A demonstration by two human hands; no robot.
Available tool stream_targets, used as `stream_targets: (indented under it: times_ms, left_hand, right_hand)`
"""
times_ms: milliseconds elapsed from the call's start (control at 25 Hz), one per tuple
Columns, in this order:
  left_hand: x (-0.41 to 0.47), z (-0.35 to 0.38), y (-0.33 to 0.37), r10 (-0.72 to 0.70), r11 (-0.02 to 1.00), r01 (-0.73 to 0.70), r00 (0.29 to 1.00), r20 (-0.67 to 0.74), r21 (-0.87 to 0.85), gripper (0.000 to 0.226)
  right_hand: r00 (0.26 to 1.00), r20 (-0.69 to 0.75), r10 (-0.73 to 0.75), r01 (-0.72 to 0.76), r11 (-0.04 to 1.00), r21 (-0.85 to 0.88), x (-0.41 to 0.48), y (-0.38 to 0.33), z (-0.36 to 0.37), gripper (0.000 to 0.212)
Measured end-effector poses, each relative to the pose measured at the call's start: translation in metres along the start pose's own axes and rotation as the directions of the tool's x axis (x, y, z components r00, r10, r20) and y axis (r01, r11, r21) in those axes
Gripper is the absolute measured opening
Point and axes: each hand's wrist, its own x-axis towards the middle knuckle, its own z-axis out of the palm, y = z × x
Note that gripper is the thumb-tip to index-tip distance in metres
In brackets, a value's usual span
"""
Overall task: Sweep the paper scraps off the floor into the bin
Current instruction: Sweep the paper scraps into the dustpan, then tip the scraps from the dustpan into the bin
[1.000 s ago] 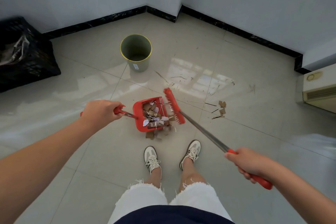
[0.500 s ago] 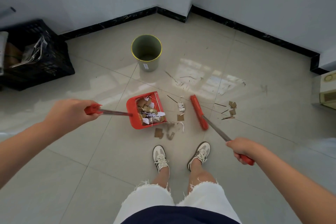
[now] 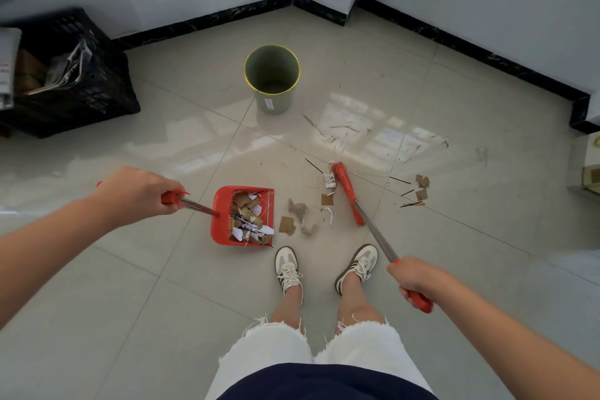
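Note:
My left hand (image 3: pixel 138 193) grips the handle of a red dustpan (image 3: pixel 222 216) that rests on the floor, filled with brown and white paper scraps. My right hand (image 3: pixel 414 276) holds the red grip of a broom; its red head (image 3: pixel 347 193) stands on the tiles to the right of the pan. Loose scraps (image 3: pixel 300 216) lie between pan and broom head. A second small cluster of brown scraps (image 3: pixel 422 187) lies further right. The green bin (image 3: pixel 272 75) with a yellow rim stands upright beyond the pan.
A black crate (image 3: pixel 81 81) with papers sits at the left by the wall. My two feet in white sneakers (image 3: pixel 287 268) stand just behind the scraps. Dark baseboard (image 3: pixel 454 42) lines the walls; a pale appliance (image 3: pixel 589 169) is at the right edge.
The broom head has pulled away from the dustpan to the right, uncovering loose scraps on the floor between them. The dustpan shifted slightly left.

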Motion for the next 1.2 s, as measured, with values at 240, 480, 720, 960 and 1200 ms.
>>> stream_targets:
  times_ms: [240, 480, 720, 960, 1200]
  left_hand:
    - [-0.002, 0.03, 0.028, -0.096, 0.989, 0.084, 0.991, -0.094, -0.124, 0.012]
    - [-0.02, 0.053, 0.037, -0.115, 0.985, 0.093, 0.982, -0.151, -0.143, 0.014]
    - [-0.018, 0.057, 0.029, -0.144, 0.977, 0.111, 0.974, -0.178, -0.183, 0.011]
    - [-0.031, 0.046, 0.028, -0.298, 0.919, 0.232, 0.938, -0.179, -0.318, 0.014]
    - [-0.02, 0.005, 0.041, -0.429, 0.832, 0.299, 0.881, -0.2, -0.468, 0.017]
  right_hand:
    - [0.985, 0.111, -0.135, 0.129, 0.99, 0.054, -0.034, -0.04, 0.068, 0.028]
    - [0.928, 0.25, -0.277, 0.31, 0.945, -0.106, -0.076, -0.08, 0.105, 0.032]
    - [0.94, 0.249, -0.232, 0.236, 0.972, 0.012, -0.079, -0.057, 0.077, 0.029]
    - [0.964, 0.113, -0.239, 0.239, 0.971, 0.018, -0.102, -0.01, 0.01, 0.037]
    - [0.971, -0.11, -0.213, 0.213, 0.977, -0.017, -0.106, 0.022, -0.048, 0.035]
